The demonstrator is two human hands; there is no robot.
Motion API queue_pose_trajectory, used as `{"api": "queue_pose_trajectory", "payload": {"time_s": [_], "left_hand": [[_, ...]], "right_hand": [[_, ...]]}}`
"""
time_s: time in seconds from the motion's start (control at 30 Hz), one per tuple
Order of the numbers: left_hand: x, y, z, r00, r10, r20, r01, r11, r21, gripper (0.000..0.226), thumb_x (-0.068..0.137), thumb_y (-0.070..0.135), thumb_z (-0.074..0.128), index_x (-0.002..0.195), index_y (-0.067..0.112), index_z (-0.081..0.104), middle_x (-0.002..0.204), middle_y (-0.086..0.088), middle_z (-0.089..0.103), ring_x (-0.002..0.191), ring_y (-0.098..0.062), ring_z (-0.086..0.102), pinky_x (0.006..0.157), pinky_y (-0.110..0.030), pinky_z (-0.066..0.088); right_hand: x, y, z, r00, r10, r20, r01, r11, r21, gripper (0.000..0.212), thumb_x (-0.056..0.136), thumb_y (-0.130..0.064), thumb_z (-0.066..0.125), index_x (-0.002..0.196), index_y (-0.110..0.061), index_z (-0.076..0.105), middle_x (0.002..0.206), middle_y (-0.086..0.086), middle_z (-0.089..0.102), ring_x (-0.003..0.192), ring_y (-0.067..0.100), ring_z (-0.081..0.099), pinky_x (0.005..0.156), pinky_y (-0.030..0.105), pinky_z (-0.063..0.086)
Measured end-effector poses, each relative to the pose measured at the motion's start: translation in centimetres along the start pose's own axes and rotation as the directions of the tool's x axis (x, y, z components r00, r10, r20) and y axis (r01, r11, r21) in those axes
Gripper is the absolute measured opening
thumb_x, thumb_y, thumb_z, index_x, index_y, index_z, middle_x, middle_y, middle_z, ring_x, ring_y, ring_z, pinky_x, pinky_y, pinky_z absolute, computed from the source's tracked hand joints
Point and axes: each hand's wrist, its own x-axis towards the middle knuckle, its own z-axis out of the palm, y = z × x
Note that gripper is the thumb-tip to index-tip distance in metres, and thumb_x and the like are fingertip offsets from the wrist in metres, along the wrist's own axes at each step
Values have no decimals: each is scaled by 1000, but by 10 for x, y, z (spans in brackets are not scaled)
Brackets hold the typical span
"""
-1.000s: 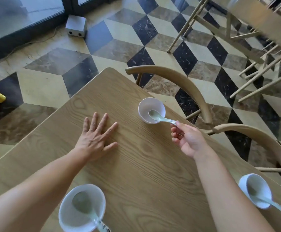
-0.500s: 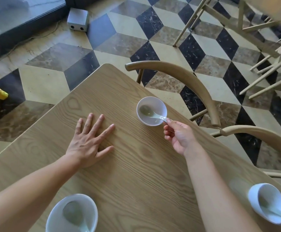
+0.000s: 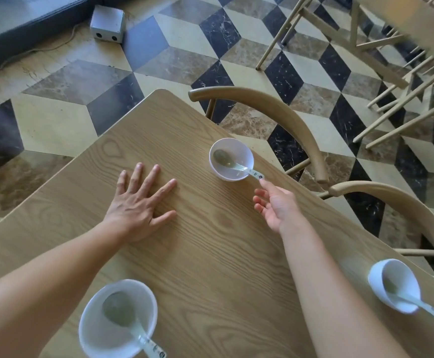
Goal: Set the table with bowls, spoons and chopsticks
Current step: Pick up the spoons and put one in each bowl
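White bowl (image 3: 239,152) at one o'clock holds a spoon (image 3: 223,158), the loose-fingered right hand (image 3: 275,206) touching its handle, left hand (image 3: 137,204) splayed flat on the table (image 3: 210,244).

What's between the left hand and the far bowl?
Only bare tabletop, per the head view; left hand lies flat, far bowl holds a spoon.

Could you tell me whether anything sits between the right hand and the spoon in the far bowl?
Nothing visible does. The right hand has its index fingertip at the handle end of the spoon, which lies in the far bowl; whether they touch is unclear. The left hand lies flat on the table, well aside.
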Motion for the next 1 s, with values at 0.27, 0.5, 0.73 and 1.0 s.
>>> {"api": "queue_pose_trajectory", "payload": {"time_s": [0.27,0.5,0.73,1.0], "left_hand": [[-19,30,-77,956,-93,277,120,989,-82,54,95,56,44,139,25,42,142,-9,44,129,-35,44,101,-49,40],[-151,51,-148,991,108,84,-102,992,-75,29,95,40,47,111,18,55,115,-6,62,105,-29,62,71,-32,46],[-298,76,-198,952,307,-5,-307,951,36,24,91,42,52,99,20,58,104,-3,65,93,-27,63,65,-29,42],[-418,117,-185,888,455,61,-459,877,139,27,87,38,50,103,20,61,111,-4,67,101,-27,66,65,-29,42]], "right_hand": [[-93,51,-35,998,32,-53,-44,966,-254,8,94,-14,60,95,-7,63,77,7,62,55,17,52,46,24,38],[-235,99,-55,989,-122,-83,59,840,-539,23,93,-16,56,71,-17,55,67,2,62,47,14,49,41,19,30],[-381,168,-77,911,-373,-177,108,628,-770,19,84,-31,61,70,-20,58,94,9,73,86,28,64,71,28,47],[-514,267,-121,900,-386,-200,33,519,-854,23,88,-34,51,95,-16,63,107,6,66,99,29,62,78,31,47]]}}
